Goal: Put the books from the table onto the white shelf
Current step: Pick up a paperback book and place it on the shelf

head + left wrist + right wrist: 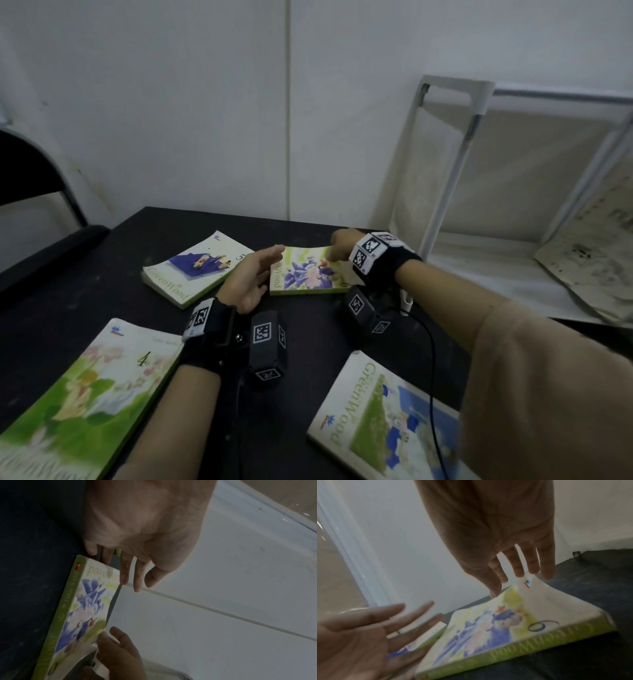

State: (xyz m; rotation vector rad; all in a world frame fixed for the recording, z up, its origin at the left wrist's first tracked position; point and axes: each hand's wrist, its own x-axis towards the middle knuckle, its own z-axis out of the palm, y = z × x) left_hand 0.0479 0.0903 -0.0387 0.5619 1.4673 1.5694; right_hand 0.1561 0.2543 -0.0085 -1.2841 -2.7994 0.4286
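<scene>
Paper-soft, the book (pixel 308 272) bends where the right hand (pixel 339 245) lifts its far corner (fingers curled there). Left hand (pixel 250 277) waits flat beside; grip the stiffer spine edge.

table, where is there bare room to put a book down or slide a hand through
The table is bare along its far left, left of book 5, and in the near middle strip between book 4 and the blue-cover book. It is crowded at the far middle, where both hands meet book 6.
</scene>
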